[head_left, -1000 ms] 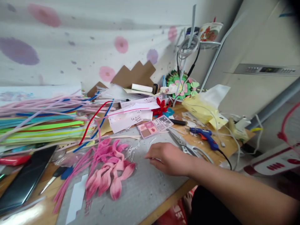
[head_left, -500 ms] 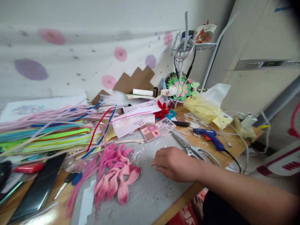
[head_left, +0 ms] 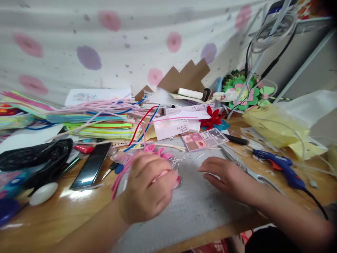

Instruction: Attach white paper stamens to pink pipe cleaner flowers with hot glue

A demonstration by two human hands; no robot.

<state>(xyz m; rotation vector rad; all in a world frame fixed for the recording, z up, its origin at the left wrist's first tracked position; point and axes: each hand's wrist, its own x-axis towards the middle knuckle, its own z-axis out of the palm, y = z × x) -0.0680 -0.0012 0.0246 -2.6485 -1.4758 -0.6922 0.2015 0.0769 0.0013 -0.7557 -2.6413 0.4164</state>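
Note:
My left hand (head_left: 150, 186) is over the grey mat with its fingers curled round a pink pipe-cleaner petal (head_left: 161, 174); pink shows between the fingers, and the rest is hidden. Behind that hand, more pink pipe-cleaner pieces (head_left: 150, 148) and their stems lie on the mat. My right hand (head_left: 228, 177) hovers low over the grey mat (head_left: 195, 203), thumb and fingers a little apart, holding nothing visible. Just beyond it are scissors (head_left: 243, 165). White thread-like scraps (head_left: 177, 161) lie between the hands, and a makeup palette (head_left: 205, 138) is at the mat's far edge.
A blue glue gun (head_left: 281, 165) with its cord lies at the right, near a yellow tissue pack (head_left: 276, 124). Bundles of coloured pipe cleaners (head_left: 100, 128) cover the back left. A phone (head_left: 92, 165), a small blade tool (head_left: 110, 168) and a black bag (head_left: 37, 154) lie left.
The view has turned left. My left hand has come into view and closed over the pink petals. My right hand stays low over the mat near the scissors.

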